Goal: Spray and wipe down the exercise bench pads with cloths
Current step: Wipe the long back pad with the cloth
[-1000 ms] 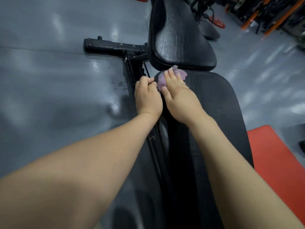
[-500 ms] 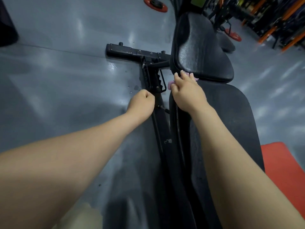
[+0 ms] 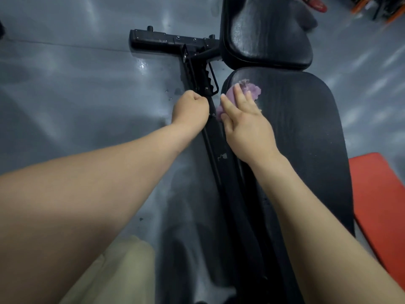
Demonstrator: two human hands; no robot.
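Note:
A black exercise bench runs up the middle of the head view, with a long back pad (image 3: 306, 139) and a shorter seat pad (image 3: 263, 36) beyond it. A crumpled purple cloth (image 3: 252, 89) lies at the far left corner of the long pad. My right hand (image 3: 245, 123) presses flat on the cloth with straight fingers, and part of the cloth sticks out past the fingertips. My left hand (image 3: 189, 107) is curled into a fist just left of the pad, against the bench's black frame bar (image 3: 210, 132). Nothing shows inside the fist.
The bench's black foot bar (image 3: 171, 41) lies across the grey floor at the left, with a few wet drops (image 3: 173, 93) beside it. A red pad (image 3: 381, 205) sits low on the right. Orange gym equipment (image 3: 390, 9) stands at the top right. My beige trouser leg (image 3: 122, 275) shows below.
My right hand slid the cloth from the gap under the seat pad back onto the long pad's corner. My left fist shifted from the pad's edge to the frame bar.

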